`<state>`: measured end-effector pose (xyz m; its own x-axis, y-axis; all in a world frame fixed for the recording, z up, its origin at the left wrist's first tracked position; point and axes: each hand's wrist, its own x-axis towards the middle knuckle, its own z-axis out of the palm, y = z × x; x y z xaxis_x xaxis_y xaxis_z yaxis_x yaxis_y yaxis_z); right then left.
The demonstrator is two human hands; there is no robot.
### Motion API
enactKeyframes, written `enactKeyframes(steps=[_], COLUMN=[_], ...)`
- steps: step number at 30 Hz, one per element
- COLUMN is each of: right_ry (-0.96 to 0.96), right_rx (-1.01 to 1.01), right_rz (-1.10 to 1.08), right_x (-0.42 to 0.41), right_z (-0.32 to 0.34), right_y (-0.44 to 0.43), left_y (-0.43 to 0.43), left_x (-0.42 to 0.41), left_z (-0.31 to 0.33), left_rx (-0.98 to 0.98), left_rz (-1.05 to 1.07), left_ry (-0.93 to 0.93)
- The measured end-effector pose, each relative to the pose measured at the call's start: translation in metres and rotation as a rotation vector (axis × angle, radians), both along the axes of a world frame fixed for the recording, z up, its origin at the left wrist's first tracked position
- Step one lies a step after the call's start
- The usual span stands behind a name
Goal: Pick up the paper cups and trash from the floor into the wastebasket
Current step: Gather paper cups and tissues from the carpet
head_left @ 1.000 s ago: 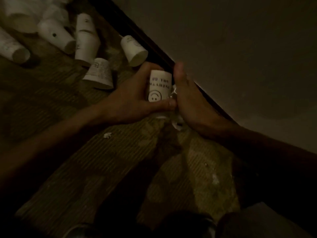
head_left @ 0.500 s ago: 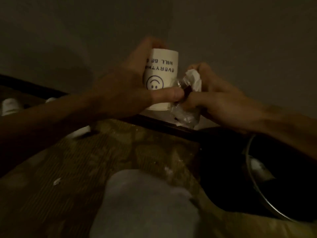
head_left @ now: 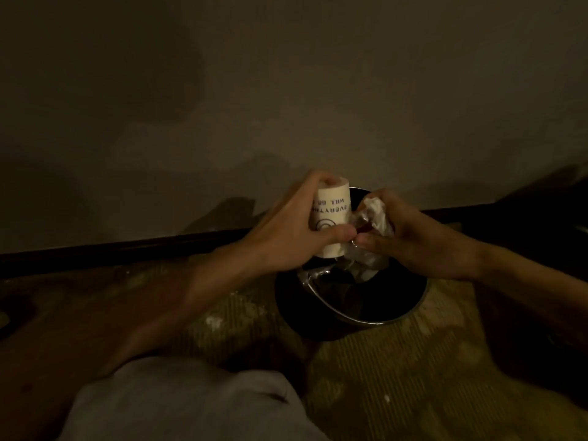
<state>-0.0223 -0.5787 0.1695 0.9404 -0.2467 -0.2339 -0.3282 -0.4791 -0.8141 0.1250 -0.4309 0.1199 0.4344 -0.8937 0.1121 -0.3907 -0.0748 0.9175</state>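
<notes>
Over the wastebasket (head_left: 381,319), the left hand (head_left: 286,237) grips a paper cup (head_left: 332,211) and the right hand (head_left: 423,243) clutches crumpled trash (head_left: 377,211); a careless release could land outside it.

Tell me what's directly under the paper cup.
The open black wastebasket sits below the paper cup, which the left hand holds. Its inside is dark and partly hidden, so its contents cannot be told.

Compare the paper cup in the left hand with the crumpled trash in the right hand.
The paper cup keeps a smooth, firm shape; the crumpled trash is a shapeless wad of white paper and clear film. The paper cup bears printed lettering, upside down; the crumpled trash shows none. The left hand wraps round the cup; the right hand pinches the trash. Both hang over the wastebasket.
</notes>
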Motion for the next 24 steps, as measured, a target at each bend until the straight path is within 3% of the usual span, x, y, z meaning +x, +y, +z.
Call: enactKeyframes(steps=[4, 10, 14, 17, 21, 24], right_ry=[0.16, 0.427, 0.487, 0.34, -0.052, -0.197], right_rx=[-0.013, 0.151, 0.036, -0.079, -0.088, -0.066], right_rz=[-0.074, -0.103, -0.003, -0.021, -0.02, 0.092], right_x=[-0.016, -0.013, -0.01, -0.003, 0.024, 0.06], right_z=[-0.042, -0.072, -0.049, -0.027, -0.016, -0.016], right_y=[-0.029, -0.036, -0.042, -0.031, 0.015, 0.071], left_y=[-0.033, -0.042, -0.035, -0.019, 0.031, 0.085], left_x=[-0.018, -0.008, -0.001, 0.013, 0.041, 0.058], left_z=[-0.037, -0.043, -0.022, 0.006, 0.061, 0.097], left_rx=[0.123, 0.423, 0.413, 0.366, 0.381, 0.434], left_rz=[-0.035, -0.235, -0.223, -0.138, 0.002, 0.091], left_ry=[-0.146, -0.445, -0.294, -0.319, -0.572, -0.737])
